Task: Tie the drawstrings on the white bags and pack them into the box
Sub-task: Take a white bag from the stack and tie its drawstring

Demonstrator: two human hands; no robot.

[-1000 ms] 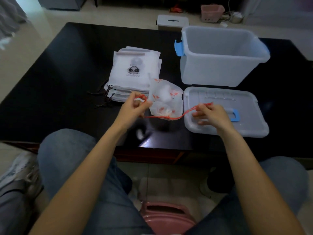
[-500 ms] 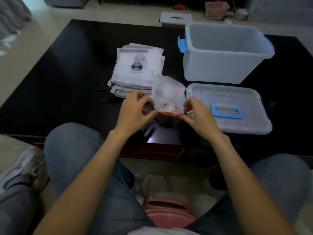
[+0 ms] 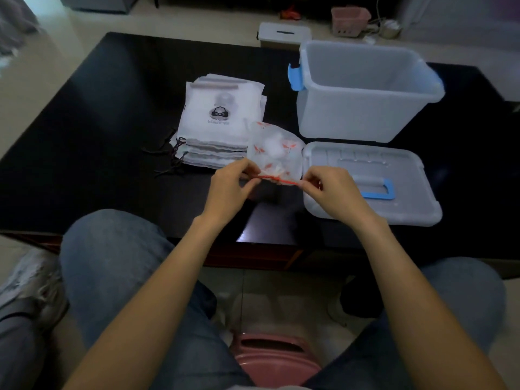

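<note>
Now both grips pinching red drawstring (image 3: 277, 179), left hand (image 3: 229, 190), right hand (image 3: 333, 192), bag (image 3: 275, 153) btwn.

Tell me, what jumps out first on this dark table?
Two hands at the near edge: the left hand and right hand pinch a red drawstring on a small see-through bag. Just behind to the left lies a stack of white bags. To the right stands an open plastic box, with its lid flat in front.
</note>
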